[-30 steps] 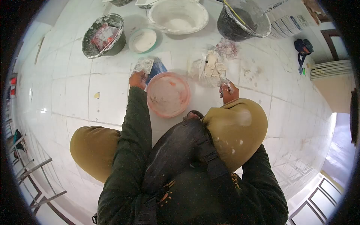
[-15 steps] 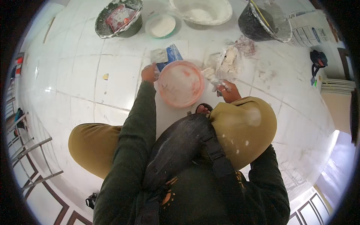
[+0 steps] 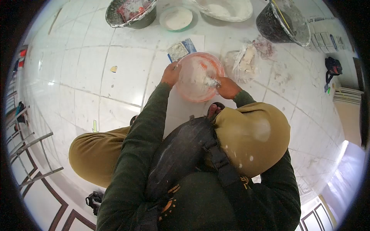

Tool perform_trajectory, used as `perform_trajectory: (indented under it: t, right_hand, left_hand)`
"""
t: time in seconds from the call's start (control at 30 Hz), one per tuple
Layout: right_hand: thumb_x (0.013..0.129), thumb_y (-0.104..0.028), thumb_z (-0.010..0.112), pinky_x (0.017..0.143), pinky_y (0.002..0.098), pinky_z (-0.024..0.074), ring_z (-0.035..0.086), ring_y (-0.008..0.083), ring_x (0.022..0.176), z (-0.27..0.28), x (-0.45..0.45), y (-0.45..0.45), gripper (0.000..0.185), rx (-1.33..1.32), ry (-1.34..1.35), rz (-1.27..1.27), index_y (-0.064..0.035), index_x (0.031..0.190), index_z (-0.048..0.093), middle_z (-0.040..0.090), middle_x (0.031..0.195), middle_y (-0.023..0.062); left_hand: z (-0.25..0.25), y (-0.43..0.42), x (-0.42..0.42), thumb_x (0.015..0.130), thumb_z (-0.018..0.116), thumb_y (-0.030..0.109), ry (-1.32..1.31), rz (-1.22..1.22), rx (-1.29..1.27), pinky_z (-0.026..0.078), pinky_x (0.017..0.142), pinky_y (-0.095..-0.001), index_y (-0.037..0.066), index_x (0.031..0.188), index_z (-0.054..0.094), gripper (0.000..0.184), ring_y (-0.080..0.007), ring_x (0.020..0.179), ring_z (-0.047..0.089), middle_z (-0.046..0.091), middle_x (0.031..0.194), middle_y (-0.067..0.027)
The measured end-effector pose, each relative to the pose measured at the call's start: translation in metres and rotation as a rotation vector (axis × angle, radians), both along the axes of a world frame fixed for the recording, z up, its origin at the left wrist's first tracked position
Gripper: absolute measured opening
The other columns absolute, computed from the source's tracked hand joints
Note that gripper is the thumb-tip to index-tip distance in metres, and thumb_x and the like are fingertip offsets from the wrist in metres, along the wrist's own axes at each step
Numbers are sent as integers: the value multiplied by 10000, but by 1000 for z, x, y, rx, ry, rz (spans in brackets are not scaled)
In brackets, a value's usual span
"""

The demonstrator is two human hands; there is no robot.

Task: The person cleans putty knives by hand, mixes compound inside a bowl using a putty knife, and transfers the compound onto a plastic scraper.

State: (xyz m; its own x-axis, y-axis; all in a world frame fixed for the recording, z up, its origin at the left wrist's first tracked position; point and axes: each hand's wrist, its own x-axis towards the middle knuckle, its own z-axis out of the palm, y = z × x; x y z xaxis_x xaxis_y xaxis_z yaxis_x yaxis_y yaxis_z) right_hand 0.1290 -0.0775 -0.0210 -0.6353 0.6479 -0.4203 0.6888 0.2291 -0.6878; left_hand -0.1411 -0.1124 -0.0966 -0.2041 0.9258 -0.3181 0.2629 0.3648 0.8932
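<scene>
From over the head camera, the person sits with the pink bowl (image 3: pixel 192 71) on the pale tiled floor (image 3: pixel 125 86), just ahead of one sandalled foot (image 3: pixel 213 110). The right hand (image 3: pixel 228 87) is closed round a small tool (image 3: pixel 210 81) smeared with white, its working end inside the bowl, over at the right side. The left hand (image 3: pixel 170 73) is at the bowl's left rim, fingers bent; I can't tell whether it grips the rim or a tool. Just past it lies a putty-caked plate (image 3: pixel 178 51) with blue showing at its edges. Right of the bowl, near it, sits a clear plastic bag (image 3: pixel 246 63) of off-white lumps. Farther out stand a green-rimmed dish (image 3: pixel 176 18) of white material, a wide white basin (image 3: pixel 229 13) and, to its right, a black bucket (image 3: pixel 275 29).
</scene>
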Motion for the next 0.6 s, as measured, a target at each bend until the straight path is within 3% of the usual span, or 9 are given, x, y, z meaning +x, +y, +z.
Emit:
perform_trajectory:
  t: [0.1,0.3,0.37,0.47,0.6]
  right_hand:
    - [762,-86,500,778,471,467,595,369,902,6,-2,-9,410,126,-212,57,-60,1171,525,619,931,215]
    - [796,-122,547,773,447,457,577,354,864,-18,0,-22,408,199,-278,84,-125,1204,542,615,921,171]
    - [788,-123,549,766,446,458,572,355,856,-15,-1,-26,414,189,-170,76,-133,1202,547,611,901,169]
    - [778,-129,554,762,445,458,566,351,867,-35,-8,-35,431,206,-35,56,-141,1208,544,608,887,171]
    - [775,-154,552,744,454,457,564,363,860,-38,-18,-39,440,126,26,4,-134,1215,542,601,876,182]
  left_hand:
    - [7,0,11,889,468,356,-17,2,-46,399,933,-379,9,1188,542,464,-342,1130,506,550,1162,-251]
    - [25,2,32,905,446,370,-113,89,-26,401,923,-371,4,1228,505,492,-342,1108,518,560,1144,-250]
    - [5,4,30,919,433,371,-146,170,-49,401,919,-364,3,1248,487,496,-328,1095,526,562,1151,-234]
    - [17,5,33,927,423,398,-331,229,-158,398,918,-357,8,1280,456,527,-298,1092,518,546,1190,-200]
    - [14,3,24,912,436,442,-532,159,-189,384,936,-345,4,1327,391,605,-274,1137,472,480,1270,-186]
